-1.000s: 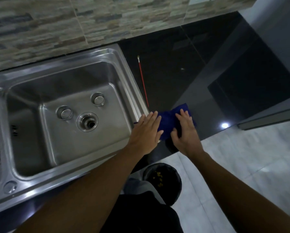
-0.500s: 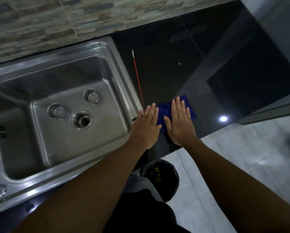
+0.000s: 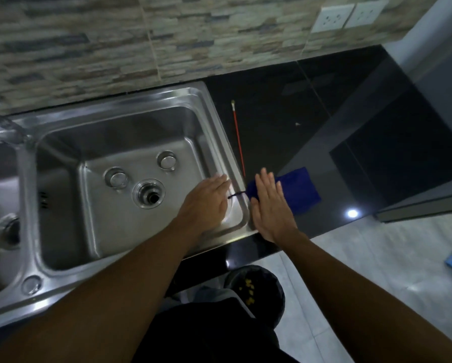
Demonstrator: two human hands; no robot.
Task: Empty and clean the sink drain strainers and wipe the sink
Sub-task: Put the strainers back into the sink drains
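A steel double sink (image 3: 219, 121) fills the left of the head view. In its right basin an open drain (image 3: 149, 193) sits between two removed strainer cups, one to its left (image 3: 116, 177) and one at the back right (image 3: 167, 161). A folded blue cloth (image 3: 298, 191) lies flat on the black counter beside the sink's right rim. My left hand (image 3: 206, 203) hovers flat over the basin's right front corner, fingers straight. My right hand (image 3: 269, 205) is flat with straight fingers over the cloth's left end. Neither hand holds anything.
A thin red stick (image 3: 238, 138) lies on the black counter (image 3: 285, 113) along the sink's right rim. A dark bin with yellow scraps (image 3: 253, 286) stands on the floor below the counter edge. The left basin's drain (image 3: 7, 229) shows at far left. Wall sockets (image 3: 348, 14) sit at upper right.
Both hands have lifted off the blue cloth and shifted left; my left hand is now over the basin's corner. The cloth stays folded on the counter.
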